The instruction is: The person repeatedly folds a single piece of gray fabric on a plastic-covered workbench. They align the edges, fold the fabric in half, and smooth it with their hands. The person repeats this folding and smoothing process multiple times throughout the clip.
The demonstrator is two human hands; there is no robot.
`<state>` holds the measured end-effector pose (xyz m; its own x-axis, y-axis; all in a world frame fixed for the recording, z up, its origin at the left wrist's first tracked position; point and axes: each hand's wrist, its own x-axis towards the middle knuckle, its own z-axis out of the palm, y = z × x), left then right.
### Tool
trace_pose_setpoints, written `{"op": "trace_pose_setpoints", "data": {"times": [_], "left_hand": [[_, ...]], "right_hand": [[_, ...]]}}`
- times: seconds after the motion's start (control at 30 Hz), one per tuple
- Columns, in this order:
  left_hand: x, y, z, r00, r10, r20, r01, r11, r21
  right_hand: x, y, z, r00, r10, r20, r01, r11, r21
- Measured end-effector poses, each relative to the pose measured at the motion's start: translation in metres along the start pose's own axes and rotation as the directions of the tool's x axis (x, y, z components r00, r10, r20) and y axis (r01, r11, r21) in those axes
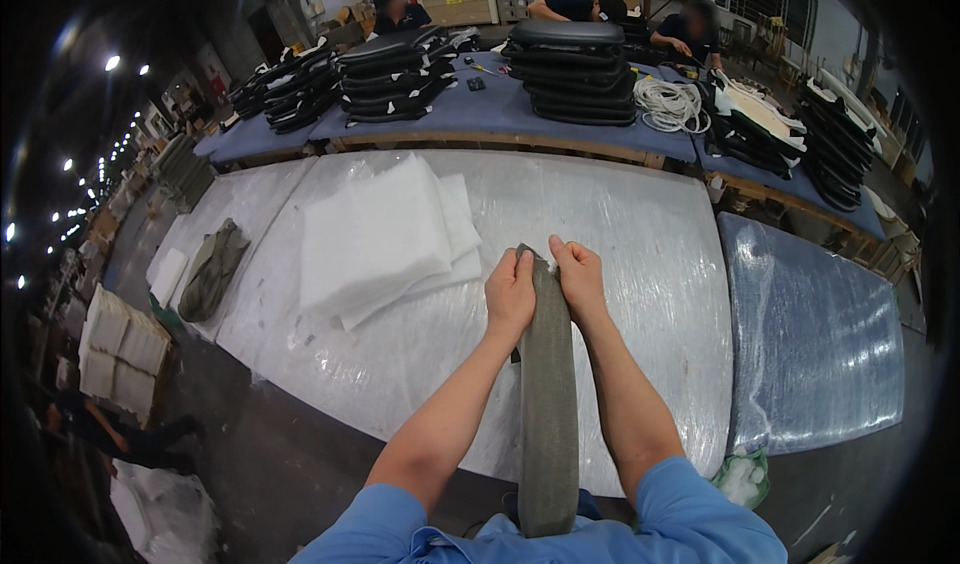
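Note:
Between my hands hangs a long grey-green fabric sleeve (548, 394), running from my fingers down toward my body. My left hand (511, 292) is closed on its upper left edge. On the upper right edge my right hand (580, 276) grips it, thumb pointing up. A bit of white filling shows at the top end beside the right fingers; how far it reaches inside is hidden. Left of my hands, a stack of white padding sheets (375, 234) lies on the plastic-covered table (640, 364).
A blue plastic-wrapped surface (815, 334) adjoins on the right. Grey-green fabric (212, 269) lies at the far left. Behind, a blue bench (480, 114) bears stacked black cushions (570, 74) and a white rope coil (672, 104). Several people work beyond it; another person (110, 429) is at lower left.

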<state>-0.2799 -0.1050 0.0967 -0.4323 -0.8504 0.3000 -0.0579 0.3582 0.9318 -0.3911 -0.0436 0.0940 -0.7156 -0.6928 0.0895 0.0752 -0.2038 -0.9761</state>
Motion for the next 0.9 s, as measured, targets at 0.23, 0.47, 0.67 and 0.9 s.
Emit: {"op": "trace_pose_setpoints", "data": {"times": [0.23, 0.47, 0.67, 0.9], "left_hand": [[0.008, -0.008, 0.003, 1.000, 0.004, 0.025, -0.002, 0.997, -0.075], [0.007, -0.005, 0.025, 0.992, -0.088, -0.089, 0.082, 0.994, -0.068], [-0.008, 0.003, 0.065, 0.986, -0.145, -0.080, 0.136, 0.985, -0.102], [-0.004, -0.005, 0.078, 0.971, -0.138, 0.195, 0.175, 0.966, -0.188]], "right_hand": [[-0.005, 0.006, -0.013, 0.995, 0.063, 0.075, -0.069, 0.995, 0.072], [0.006, 0.005, -0.022, 0.990, 0.141, -0.004, -0.141, 0.990, -0.023], [0.018, -0.018, -0.048, 0.937, 0.341, -0.072, -0.347, 0.930, -0.120], [0.021, -0.021, -0.073, 0.918, 0.397, 0.019, -0.395, 0.916, -0.066]]}}
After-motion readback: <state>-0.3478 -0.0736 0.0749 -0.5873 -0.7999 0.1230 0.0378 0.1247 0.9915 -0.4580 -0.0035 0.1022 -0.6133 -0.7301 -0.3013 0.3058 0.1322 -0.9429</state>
